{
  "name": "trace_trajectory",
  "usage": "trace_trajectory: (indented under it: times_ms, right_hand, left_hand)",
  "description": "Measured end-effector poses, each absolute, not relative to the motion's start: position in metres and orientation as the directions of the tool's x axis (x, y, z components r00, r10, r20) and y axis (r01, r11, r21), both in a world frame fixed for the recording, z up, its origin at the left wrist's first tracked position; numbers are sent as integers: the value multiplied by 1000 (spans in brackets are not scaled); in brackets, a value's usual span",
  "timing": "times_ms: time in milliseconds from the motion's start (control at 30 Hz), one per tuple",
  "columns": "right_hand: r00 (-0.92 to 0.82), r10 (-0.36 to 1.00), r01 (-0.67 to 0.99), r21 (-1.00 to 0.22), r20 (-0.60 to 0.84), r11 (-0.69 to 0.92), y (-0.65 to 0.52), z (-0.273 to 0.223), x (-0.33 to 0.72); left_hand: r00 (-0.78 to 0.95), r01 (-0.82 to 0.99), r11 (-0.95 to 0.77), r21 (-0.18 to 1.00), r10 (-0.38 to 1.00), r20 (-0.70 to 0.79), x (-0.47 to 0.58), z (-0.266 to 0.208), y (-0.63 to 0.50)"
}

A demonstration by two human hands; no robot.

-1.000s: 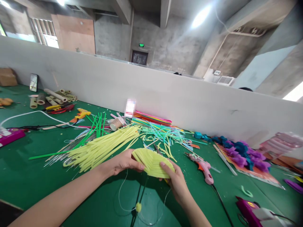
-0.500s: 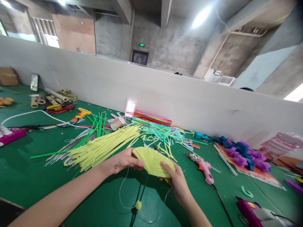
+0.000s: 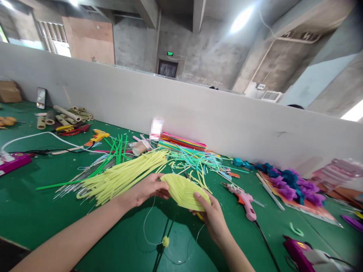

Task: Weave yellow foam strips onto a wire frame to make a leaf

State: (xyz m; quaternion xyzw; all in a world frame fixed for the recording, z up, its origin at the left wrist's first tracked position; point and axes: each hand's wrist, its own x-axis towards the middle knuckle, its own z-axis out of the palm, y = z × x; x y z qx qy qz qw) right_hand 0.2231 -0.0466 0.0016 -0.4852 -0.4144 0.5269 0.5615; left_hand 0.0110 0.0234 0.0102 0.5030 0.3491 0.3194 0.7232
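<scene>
A leaf-shaped piece of yellow pipe cleaners (image 3: 183, 192), its strips laid side by side and slanting from a middle line, is held up above the table. My left hand (image 3: 150, 189) pinches its left end between thumb and fingers. Around its right end my right hand (image 3: 208, 211) is closed, thumb on top and fingers hidden beneath. A bit of something yellow and black shows under the right hand; I cannot make out what it is. Below hangs a thin pale wire (image 3: 146, 226) in a loop, with a small yellow pom-pom-like ball (image 3: 165, 241) on it.
On the green table (image 3: 119, 241) lie a bundle of yellow pipe cleaners (image 3: 124, 175), green ones (image 3: 120, 149) and a mixed pile (image 3: 201, 160). A pink glue gun (image 3: 246, 204) lies right, a yellow one (image 3: 99, 136) left. Purple power strips (image 3: 300, 251) and bamboo pieces (image 3: 68, 113) stand nearby.
The left thumb has drawn back toward the piece's left edge, uncovering more of its surface. The yellow piece has shifted slightly up and to the right.
</scene>
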Motion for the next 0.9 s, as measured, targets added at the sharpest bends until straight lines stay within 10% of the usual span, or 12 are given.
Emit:
trace_trajectory:
  times_ms: [900]
  right_hand:
    - [115, 992, -162, -986, -46, -27, -47, -1, 219]
  left_hand:
    - [601, -12, 286, 958, 768, -222, 16, -2, 18]
